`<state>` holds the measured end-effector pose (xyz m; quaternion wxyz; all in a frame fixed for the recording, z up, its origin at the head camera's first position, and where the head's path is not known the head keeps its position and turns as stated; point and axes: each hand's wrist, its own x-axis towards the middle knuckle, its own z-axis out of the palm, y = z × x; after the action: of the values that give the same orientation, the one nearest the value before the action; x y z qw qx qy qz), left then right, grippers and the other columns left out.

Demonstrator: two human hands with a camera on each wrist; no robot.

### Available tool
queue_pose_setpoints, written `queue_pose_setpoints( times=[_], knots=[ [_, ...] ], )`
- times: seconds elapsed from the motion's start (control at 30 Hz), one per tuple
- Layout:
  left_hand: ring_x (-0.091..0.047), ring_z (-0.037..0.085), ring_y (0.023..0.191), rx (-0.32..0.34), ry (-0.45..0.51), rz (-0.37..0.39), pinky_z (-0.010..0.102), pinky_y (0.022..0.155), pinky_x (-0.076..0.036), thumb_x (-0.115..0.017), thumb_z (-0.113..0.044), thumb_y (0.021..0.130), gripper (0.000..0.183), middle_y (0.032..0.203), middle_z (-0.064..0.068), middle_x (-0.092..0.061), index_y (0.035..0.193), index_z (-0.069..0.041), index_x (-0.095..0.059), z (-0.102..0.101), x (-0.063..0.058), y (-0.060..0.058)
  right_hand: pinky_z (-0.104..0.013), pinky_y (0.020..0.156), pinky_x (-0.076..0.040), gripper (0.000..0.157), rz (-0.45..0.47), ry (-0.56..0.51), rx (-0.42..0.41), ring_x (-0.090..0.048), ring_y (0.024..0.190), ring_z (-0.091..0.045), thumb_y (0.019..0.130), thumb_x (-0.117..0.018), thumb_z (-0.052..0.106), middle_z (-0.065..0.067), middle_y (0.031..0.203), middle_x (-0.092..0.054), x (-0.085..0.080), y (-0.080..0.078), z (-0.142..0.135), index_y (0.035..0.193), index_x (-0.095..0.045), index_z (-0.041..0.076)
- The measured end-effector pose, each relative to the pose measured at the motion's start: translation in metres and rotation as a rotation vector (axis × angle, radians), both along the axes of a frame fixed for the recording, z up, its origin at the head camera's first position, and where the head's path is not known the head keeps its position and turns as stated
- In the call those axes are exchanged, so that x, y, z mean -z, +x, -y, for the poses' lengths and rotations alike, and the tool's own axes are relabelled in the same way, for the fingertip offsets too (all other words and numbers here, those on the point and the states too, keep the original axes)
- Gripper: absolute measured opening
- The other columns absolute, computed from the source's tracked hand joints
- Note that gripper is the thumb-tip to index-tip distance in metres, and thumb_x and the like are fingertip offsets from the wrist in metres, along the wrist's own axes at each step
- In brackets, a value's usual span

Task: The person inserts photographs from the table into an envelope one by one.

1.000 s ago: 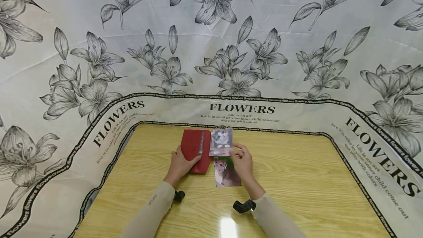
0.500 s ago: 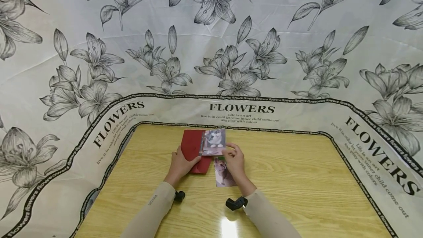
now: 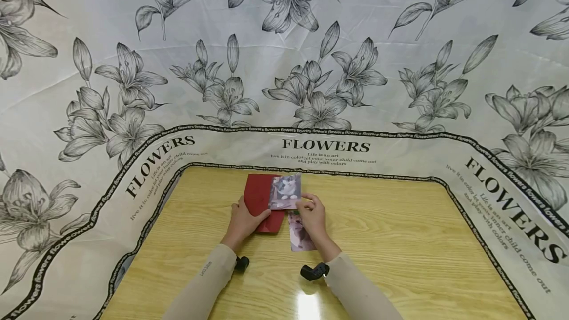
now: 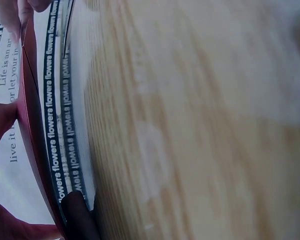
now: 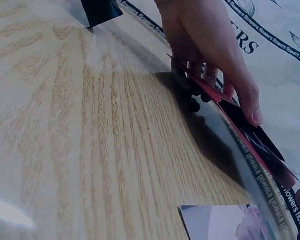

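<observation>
Between our hands, our right hand (image 3: 312,215) pinches a cat photo (image 3: 285,191) partway into the red envelope (image 3: 260,201) our left hand (image 3: 242,221) grips; another photo (image 3: 300,238) waits below.

"FLOWERS", "Life is an art" printed on backdrop cloth (image 3: 326,146)
</observation>
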<state>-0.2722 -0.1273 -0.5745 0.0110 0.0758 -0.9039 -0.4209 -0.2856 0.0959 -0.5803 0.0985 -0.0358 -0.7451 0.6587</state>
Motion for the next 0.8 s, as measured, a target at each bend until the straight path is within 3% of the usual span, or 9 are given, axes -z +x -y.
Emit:
queue_pose_setpoints(
  times=[0.23, 0.57, 0.8],
  knots=[
    [-0.058, 0.046, 0.123, 0.003, -0.009, -0.017, 0.059, 0.103, -0.052, -0.082, -0.056, 0.09, 0.115, 0.143, 0.036, -0.043, 0.166, 0.006, -0.023, 0.0, 0.001, 0.0, -0.03, 0.052, -0.055, 0.033, 0.016, -0.024, 0.0, -0.068, 0.061, -0.034, 0.101, -0.072, 0.003, -0.033, 0.095, -0.073, -0.003, -0.001, 0.007, 0.133, -0.066, -0.004],
    [-0.058, 0.044, 0.119, 0.003, -0.014, -0.025, 0.059, 0.102, -0.053, -0.083, -0.056, 0.09, 0.113, 0.139, 0.034, -0.045, 0.165, 0.005, -0.025, 0.0, 0.002, -0.002, -0.019, 0.048, -0.039, 0.034, 0.044, -0.006, -0.034, -0.05, 0.052, -0.005, 0.102, -0.072, 0.006, -0.03, 0.098, -0.074, -0.004, -0.005, 0.014, 0.135, -0.066, -0.002],
    [-0.059, 0.043, 0.118, 0.004, -0.025, -0.033, 0.058, 0.102, -0.053, -0.083, -0.057, 0.089, 0.113, 0.138, 0.034, -0.046, 0.164, 0.006, -0.026, 0.0, 0.004, -0.003, -0.02, 0.05, -0.04, 0.033, 0.054, 0.037, -0.038, -0.053, 0.054, -0.005, 0.102, -0.074, 0.011, -0.024, 0.095, -0.077, -0.006, -0.006, 0.018, 0.133, -0.069, 0.0]
  ],
)
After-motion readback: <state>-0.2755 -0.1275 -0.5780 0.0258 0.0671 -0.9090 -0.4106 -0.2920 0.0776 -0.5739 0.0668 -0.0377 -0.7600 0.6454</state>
